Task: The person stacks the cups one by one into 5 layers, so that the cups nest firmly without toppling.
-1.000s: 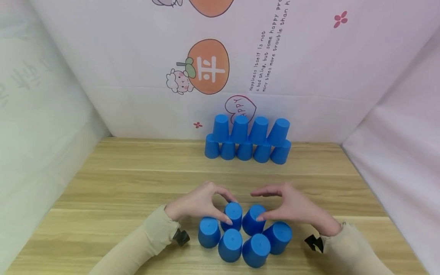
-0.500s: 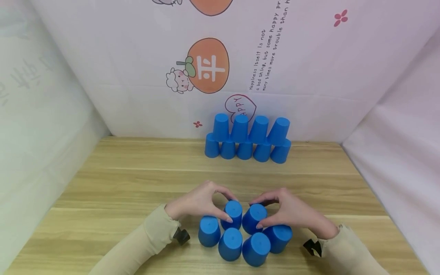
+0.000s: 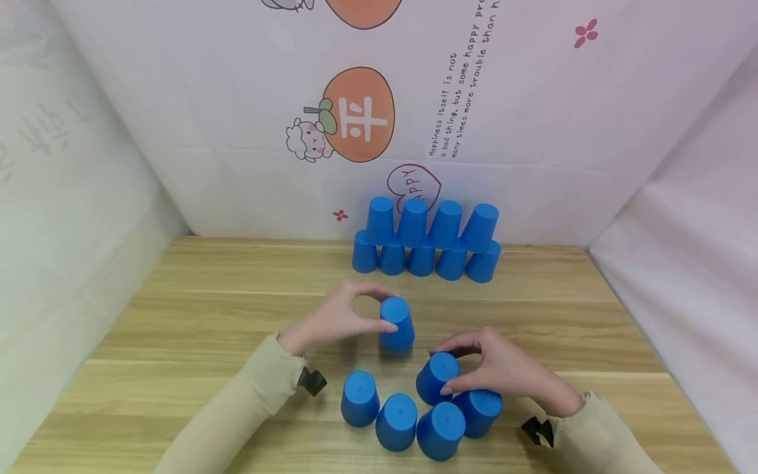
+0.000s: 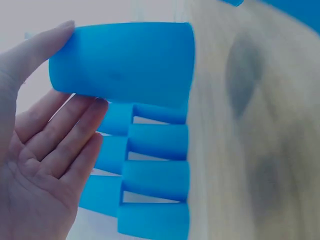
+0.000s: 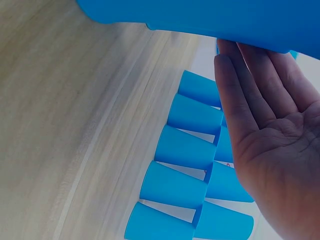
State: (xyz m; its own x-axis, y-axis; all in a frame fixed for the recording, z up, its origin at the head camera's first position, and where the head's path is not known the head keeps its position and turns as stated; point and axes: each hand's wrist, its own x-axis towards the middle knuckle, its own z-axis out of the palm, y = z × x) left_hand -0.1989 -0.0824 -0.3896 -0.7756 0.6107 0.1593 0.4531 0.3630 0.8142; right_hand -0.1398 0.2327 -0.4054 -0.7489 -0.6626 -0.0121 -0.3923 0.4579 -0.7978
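My left hand [image 3: 334,319] holds an upside-down blue cup [image 3: 397,329] between thumb and fingers. It stands forward of the near group and looks lifted off the table, with a shadow beside it in the left wrist view. My right hand [image 3: 503,368] pinches another upside-down blue cup [image 3: 435,382] at its sides, within the near group. Close by sit several more inverted cups: one at the left [image 3: 360,398], a middle cup [image 3: 396,422], a front cup [image 3: 441,431] and one [image 3: 481,413] under the right hand's wrist side.
At the back of the wooden table [image 3: 237,296], inverted blue cups form two tiers: a bottom row [image 3: 421,260] and an upper row [image 3: 412,224] bridging them. Behind rises a printed white cloth [image 3: 249,131]. White cloth also hangs at both sides.
My left hand has carried its cup forward, out of the near group. My right hand's fingers have closed in around its cup, which stays in about the same place.
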